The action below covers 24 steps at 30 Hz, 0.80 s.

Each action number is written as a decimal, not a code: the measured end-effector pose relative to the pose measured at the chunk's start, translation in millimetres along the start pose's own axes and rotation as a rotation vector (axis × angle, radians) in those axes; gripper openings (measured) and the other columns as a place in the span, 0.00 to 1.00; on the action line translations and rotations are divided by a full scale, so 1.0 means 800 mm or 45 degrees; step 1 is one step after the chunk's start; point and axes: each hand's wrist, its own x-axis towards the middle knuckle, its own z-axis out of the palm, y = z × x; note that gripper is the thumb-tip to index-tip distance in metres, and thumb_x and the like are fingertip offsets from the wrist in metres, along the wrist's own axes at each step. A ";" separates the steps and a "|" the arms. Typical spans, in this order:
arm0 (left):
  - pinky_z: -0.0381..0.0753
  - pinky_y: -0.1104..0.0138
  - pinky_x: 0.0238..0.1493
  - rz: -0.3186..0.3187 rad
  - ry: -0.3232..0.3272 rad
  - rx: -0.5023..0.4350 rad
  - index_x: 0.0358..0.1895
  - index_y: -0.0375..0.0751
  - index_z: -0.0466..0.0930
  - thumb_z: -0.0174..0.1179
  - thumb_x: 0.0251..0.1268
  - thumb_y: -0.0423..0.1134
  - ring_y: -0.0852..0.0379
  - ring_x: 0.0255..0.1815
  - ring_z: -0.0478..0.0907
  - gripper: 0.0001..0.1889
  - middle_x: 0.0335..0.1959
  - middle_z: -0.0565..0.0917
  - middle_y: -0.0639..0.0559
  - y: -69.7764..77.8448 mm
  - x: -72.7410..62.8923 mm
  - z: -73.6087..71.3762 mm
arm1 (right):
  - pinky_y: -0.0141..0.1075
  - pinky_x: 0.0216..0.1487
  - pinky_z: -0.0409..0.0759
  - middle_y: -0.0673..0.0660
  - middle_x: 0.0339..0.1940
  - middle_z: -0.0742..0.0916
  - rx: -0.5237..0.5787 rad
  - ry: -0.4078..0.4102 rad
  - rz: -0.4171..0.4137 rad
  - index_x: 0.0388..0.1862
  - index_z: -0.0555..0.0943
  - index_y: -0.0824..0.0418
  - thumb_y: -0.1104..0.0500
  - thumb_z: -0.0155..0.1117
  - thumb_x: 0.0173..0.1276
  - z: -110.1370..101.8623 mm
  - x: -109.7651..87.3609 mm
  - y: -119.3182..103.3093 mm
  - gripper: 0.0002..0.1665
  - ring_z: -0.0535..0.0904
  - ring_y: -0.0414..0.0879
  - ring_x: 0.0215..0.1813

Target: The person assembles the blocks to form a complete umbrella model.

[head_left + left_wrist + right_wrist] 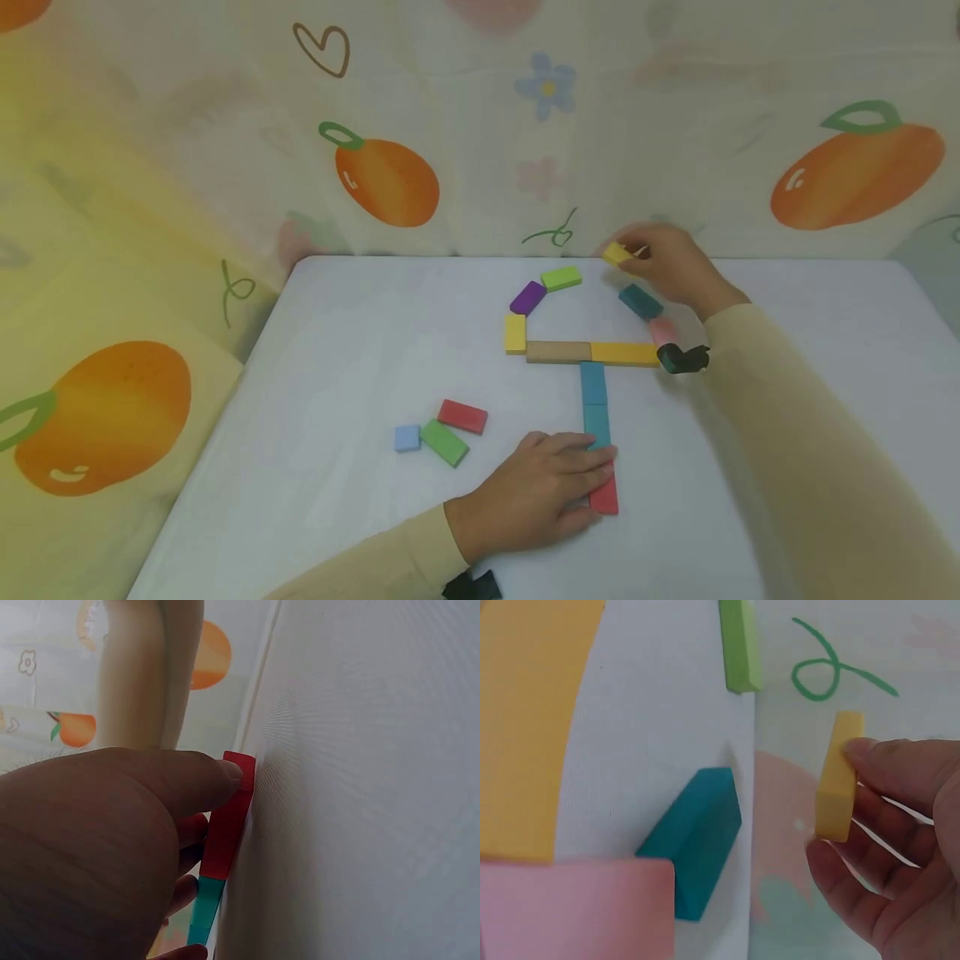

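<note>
My right hand (678, 268) pinches a yellow block (616, 253) between thumb and fingers, above the table's far edge. In the right wrist view that yellow block (835, 780) is held off the table, apart from the teal block (697, 840) and the light green block (739, 649). My left hand (528, 492) rests at the lower end of a column of blocks. Its fairly straight fingers lie across a red block (606, 497) and the lower blue block (596, 417). In the left wrist view the thumb touches the red block (229, 832) near its end.
Left of the light green block (562, 278), a purple block (528, 297) and another yellow block (515, 334) curve down to a horizontal row of a tan block (558, 352) and a long yellow-orange block (624, 354). A pink block (663, 331) stands right. Loose blocks include a green block (445, 442).
</note>
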 end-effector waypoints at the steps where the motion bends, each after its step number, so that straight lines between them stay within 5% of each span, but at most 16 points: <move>1: 0.70 0.65 0.68 0.003 0.004 0.005 0.77 0.48 0.80 0.66 0.81 0.56 0.58 0.81 0.65 0.29 0.79 0.74 0.59 0.000 0.000 0.000 | 0.59 0.65 0.77 0.66 0.66 0.81 -0.010 -0.011 0.001 0.73 0.80 0.63 0.64 0.65 0.84 0.002 0.003 -0.001 0.22 0.76 0.64 0.65; 10: 0.69 0.64 0.69 0.001 -0.007 0.035 0.77 0.48 0.80 0.65 0.81 0.56 0.59 0.81 0.64 0.29 0.79 0.73 0.60 0.000 0.000 0.002 | 0.58 0.65 0.75 0.71 0.61 0.82 -0.091 -0.072 -0.008 0.68 0.81 0.74 0.68 0.68 0.79 0.024 0.032 -0.003 0.23 0.75 0.65 0.62; 24: 0.69 0.64 0.70 -0.006 -0.032 0.034 0.77 0.48 0.79 0.64 0.81 0.56 0.59 0.81 0.64 0.29 0.79 0.73 0.59 0.001 0.001 -0.001 | 0.61 0.69 0.73 0.74 0.62 0.84 -0.142 -0.124 -0.053 0.68 0.79 0.76 0.70 0.70 0.76 0.039 0.039 0.007 0.24 0.78 0.68 0.65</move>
